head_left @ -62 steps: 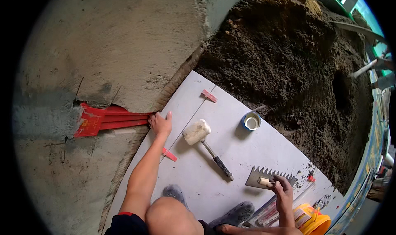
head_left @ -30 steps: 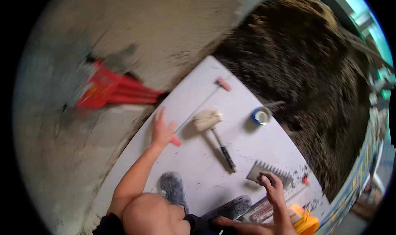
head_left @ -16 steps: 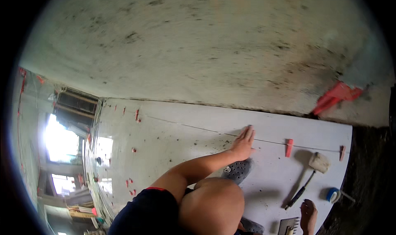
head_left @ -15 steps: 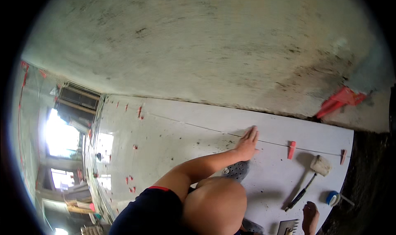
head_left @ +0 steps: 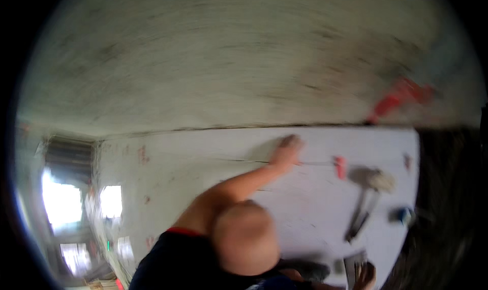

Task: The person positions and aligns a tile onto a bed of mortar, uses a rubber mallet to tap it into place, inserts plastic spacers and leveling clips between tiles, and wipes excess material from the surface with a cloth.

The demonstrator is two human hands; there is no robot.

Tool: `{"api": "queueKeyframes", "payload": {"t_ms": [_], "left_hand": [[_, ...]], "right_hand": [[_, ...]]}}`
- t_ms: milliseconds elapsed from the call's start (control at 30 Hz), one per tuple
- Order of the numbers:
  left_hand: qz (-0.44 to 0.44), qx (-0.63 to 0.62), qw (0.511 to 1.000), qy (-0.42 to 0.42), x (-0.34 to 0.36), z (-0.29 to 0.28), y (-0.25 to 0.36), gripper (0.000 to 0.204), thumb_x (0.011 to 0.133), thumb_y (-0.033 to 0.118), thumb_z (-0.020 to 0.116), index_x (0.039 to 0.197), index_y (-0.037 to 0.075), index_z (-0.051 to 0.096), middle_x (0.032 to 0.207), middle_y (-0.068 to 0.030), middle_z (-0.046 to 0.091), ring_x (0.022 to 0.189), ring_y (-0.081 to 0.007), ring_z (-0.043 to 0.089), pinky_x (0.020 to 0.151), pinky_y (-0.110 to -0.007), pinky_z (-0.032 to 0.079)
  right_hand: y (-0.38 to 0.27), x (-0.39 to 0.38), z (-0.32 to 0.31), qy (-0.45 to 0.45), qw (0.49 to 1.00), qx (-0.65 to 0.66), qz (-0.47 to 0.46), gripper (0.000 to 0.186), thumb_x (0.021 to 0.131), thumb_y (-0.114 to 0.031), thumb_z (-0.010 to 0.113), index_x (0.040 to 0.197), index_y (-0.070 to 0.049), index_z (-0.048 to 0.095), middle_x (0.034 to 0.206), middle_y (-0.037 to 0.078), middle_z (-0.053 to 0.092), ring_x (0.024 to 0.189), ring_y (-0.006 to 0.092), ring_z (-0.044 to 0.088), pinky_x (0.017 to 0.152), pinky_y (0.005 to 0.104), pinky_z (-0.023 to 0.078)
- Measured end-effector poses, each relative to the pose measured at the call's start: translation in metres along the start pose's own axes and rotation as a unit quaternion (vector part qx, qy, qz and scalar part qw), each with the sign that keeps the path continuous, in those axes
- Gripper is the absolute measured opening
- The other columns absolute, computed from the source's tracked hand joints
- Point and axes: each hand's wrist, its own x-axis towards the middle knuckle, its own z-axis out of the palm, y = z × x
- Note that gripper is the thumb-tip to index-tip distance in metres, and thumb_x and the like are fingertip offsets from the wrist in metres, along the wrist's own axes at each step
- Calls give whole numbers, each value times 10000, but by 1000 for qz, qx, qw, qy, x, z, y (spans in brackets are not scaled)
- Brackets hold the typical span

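Note:
My left hand (head_left: pixel 288 150) rests on the pale floor tile (head_left: pixel 310 203) beside a thin joint, its fingers blurred but apparently flat. A red plastic leveling piece (head_left: pixel 339 166) lies to its right, with a white-headed mallet (head_left: pixel 380 181) beyond. At the bottom right, my right hand (head_left: pixel 366 274) is at the notched trowel (head_left: pixel 351 267); its grip is too smeared to make out. A roll of blue tape (head_left: pixel 404 216) is near the tile's right edge. My bare knee (head_left: pixel 246 239) is bent below my left arm.
A stained plaster wall (head_left: pixel 213 61) runs along the tiles, with red tubing (head_left: pixel 394 99) in a recess at right. Dark sand (head_left: pixel 442 183) borders the tiles on the right. Bright window openings (head_left: pixel 61 196) and materials appear at far left.
The view has swung from the sand toward the long tiled floor and wall. My left hand has left the edge by the red tubing for the joint; my right hand has shifted nearer the trowel.

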Motion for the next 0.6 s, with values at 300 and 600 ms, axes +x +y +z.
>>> {"api": "queueKeyframes", "payload": {"t_ms": [300,600], "left_hand": [[116,2,993,-35,28,-5,-27,733,806,-3,743,1492,78,497,1551,-182,450,1473,-350,353,1201,-449,305],[293,66,952,-63,44,-39,-9,514,925,379,727,1293,28,652,1351,-242,602,1309,-427,497,1094,-491,422]], "right_hand": [[137,-193,-82,475,861,-176,42,247,971,-190,644,1118,7,667,900,130,705,853,251,688,786,347,536],[361,-337,-79,557,732,128,370,329,932,-177,674,1172,47,645,886,110,703,704,168,680,616,299,534]]}}
